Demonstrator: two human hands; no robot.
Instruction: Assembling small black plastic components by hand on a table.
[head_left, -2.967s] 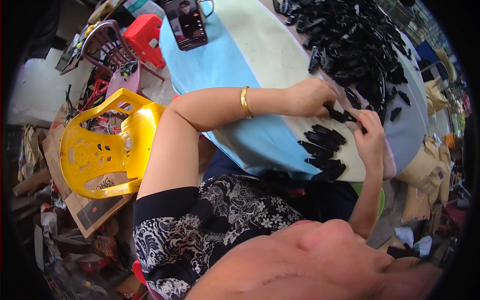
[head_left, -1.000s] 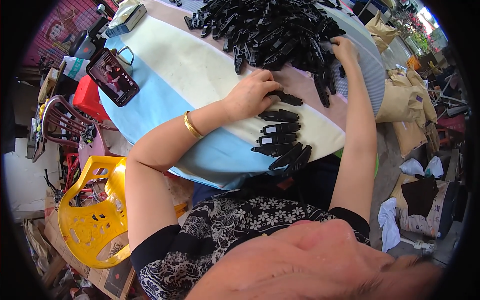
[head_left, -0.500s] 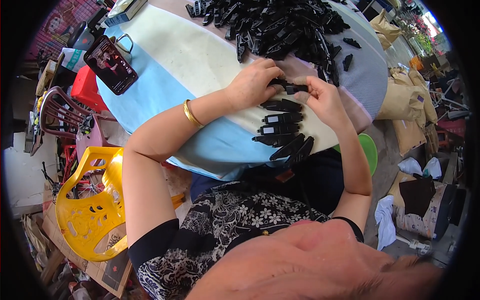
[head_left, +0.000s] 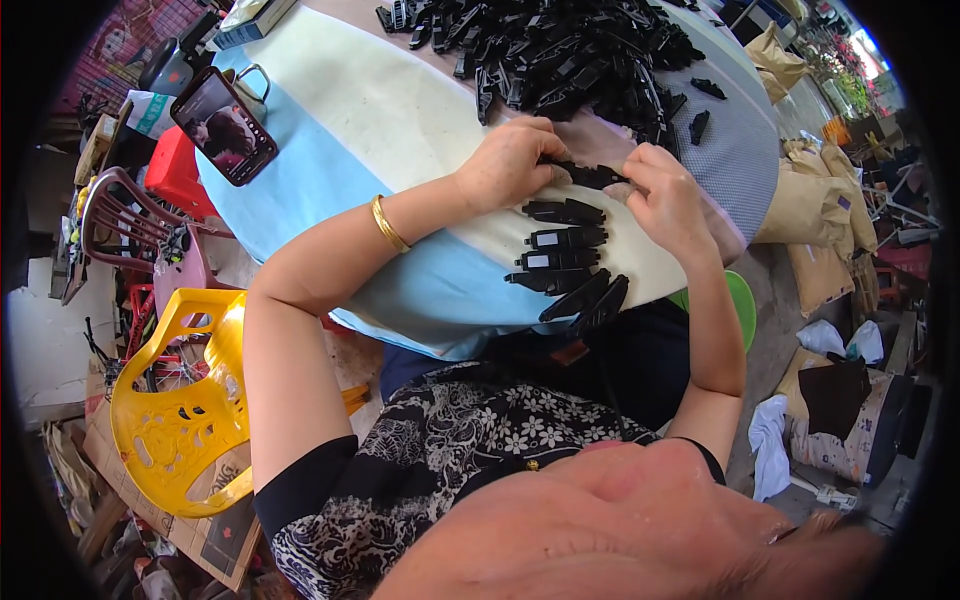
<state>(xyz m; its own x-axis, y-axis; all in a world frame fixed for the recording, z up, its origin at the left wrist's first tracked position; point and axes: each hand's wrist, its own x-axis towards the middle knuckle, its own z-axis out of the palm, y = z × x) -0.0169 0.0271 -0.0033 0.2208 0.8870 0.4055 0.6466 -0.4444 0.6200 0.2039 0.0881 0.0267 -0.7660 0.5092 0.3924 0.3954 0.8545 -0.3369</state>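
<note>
Between my two hands is a long black plastic part (head_left: 594, 176), held just above the cloth-covered table (head_left: 400, 110). My left hand (head_left: 512, 167) pinches its left end, thumb below and fingers bent over it. At its right end are the thumb and fingertips of my right hand (head_left: 668, 200), closed together. Nearer to me, several similar black plastic parts (head_left: 563, 237) lie in a fanned row, some with a pale rectangle on top. Beyond my hands spreads a big heap of the same black parts (head_left: 570, 60). My fingers cover the held part's ends.
A phone (head_left: 222, 127) with a lit screen leans against a metal mug (head_left: 250, 85) at the far left. Two loose black parts (head_left: 699, 126) lie right of the heap. A yellow plastic chair (head_left: 185, 420) stands left, a green basin (head_left: 738, 305) below the table's right edge.
My right hand has shifted slightly right and its fingers have moved along the part, so more of the part shows between my hands. My left hand keeps its grip. The phone's picture differs.
</note>
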